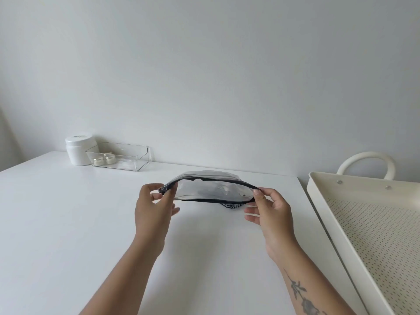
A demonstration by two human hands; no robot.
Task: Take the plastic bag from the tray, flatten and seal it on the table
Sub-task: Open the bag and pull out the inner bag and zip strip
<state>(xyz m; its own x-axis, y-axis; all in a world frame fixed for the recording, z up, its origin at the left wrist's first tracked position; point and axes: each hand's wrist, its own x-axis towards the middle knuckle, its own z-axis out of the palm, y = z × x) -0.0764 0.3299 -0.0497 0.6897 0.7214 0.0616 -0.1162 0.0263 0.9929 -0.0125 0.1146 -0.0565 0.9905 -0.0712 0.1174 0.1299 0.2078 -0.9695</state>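
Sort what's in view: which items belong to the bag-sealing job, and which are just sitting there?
Part of the job:
- plastic bag, pinched at its ends by the left hand and right hand
- tray, at the right
- table

Just lying about:
- white jar
- clear bin holding small jars

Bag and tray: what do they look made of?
Plastic bag: looks like soft clear plastic film, glossy; table shows through it, and dark trim edges the opening. Both hands pinch its ends, left, right.
Tray: cream, matte, rigid; perforated floor and rivets suggest painted metal, though plastic is possible.
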